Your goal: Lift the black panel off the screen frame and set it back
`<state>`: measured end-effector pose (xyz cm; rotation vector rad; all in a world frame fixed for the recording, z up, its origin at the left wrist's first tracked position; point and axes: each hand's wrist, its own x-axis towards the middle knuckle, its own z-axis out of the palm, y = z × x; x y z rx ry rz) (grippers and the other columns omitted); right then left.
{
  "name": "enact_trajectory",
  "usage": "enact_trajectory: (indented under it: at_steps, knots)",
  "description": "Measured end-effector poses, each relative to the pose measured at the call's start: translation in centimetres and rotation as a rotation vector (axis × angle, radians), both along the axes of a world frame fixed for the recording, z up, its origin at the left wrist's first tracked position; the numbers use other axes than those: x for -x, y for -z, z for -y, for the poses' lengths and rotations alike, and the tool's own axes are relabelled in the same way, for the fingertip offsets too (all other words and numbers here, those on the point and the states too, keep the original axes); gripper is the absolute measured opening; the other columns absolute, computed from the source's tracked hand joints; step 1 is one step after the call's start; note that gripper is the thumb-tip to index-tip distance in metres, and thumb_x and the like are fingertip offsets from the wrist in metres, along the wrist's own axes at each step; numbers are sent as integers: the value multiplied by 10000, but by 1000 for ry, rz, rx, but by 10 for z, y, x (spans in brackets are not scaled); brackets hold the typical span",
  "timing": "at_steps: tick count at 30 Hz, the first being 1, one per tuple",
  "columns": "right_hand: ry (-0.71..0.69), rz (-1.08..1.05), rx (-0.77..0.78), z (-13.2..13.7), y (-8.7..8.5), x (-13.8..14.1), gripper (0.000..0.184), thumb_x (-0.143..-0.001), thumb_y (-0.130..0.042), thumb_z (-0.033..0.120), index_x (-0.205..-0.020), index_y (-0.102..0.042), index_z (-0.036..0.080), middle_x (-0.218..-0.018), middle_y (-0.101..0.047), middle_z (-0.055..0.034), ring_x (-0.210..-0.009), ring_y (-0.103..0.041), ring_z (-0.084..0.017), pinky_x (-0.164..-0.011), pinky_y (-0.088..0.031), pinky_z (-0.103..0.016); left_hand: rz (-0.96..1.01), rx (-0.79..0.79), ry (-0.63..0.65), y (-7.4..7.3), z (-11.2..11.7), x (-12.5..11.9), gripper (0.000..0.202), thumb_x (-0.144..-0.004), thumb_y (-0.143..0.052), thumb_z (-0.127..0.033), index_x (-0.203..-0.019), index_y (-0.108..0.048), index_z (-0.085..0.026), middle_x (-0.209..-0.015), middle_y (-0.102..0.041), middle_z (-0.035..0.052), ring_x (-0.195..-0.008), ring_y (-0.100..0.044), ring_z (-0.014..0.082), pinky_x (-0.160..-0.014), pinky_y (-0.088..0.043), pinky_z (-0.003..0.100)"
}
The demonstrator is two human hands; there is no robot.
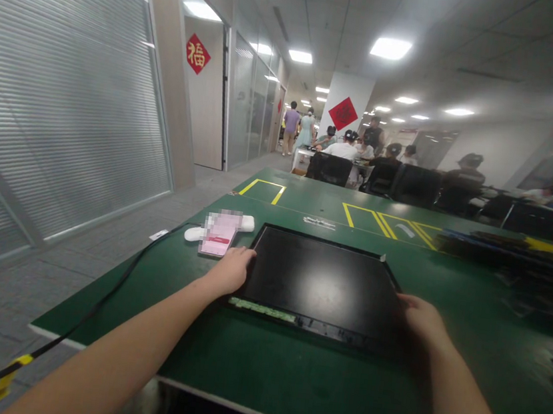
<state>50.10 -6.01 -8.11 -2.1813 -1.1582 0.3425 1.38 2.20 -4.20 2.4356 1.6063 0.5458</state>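
A black flat display panel lies face up on the green table, its glossy screen reflecting light. Along its near edge runs a strip of green circuit board. My left hand grips the panel's left edge, fingers curled over the frame. At the right edge, my right hand holds the frame, with the thumb on top and other fingers hidden beneath or behind it. Just beyond my left hand rests a phone with a pink screen, partly blurred out, touching a white object.
The green table carries yellow tape outlines at its far side. A dark stack of flat items sits at the right. A black cable crosses the left edge. Several people sit at desks beyond.
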Motion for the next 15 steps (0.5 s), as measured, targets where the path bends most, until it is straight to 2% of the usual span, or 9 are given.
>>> enact_trajectory:
  at_steps: [6,10,13,15]
  knots:
    - [8,-65,-24,1,-1,2,425,-664,-614,161,-1049,-790,208,-932,-763,-107,-933,-697,-262,-795,-530,-314,173,73,16,-7,-1,5,561,-763,-416,26,-1229,-669,-158,-1264,-680,141,-1204,-599,287,-1046,-432,393]
    - [28,-73,30,1,-6,3,482,-648,-579,119,-1080,-779,194,-1025,-757,-109,-935,-698,-249,-785,-524,-298,374,135,-16,-9,0,8,538,-737,-460,-16,-1172,-701,-220,-1095,-743,70,-1003,-680,260,-938,-497,367]
    - [27,-60,63,0,-11,4,518,-633,-556,91,-1096,-771,180,-1074,-750,-112,-957,-694,-246,-788,-517,-290,592,234,-40,-11,0,7,510,-728,-485,-58,-1166,-691,-218,-987,-753,44,-849,-695,235,-805,-541,349]
    - [33,-44,77,1,-14,6,544,-624,-544,77,-1113,-764,169,-1090,-746,-116,-976,-689,-250,-790,-513,-291,826,321,-10,-13,-1,4,473,-722,-511,-86,-1150,-673,-205,-1039,-749,49,-884,-698,228,-767,-554,333]
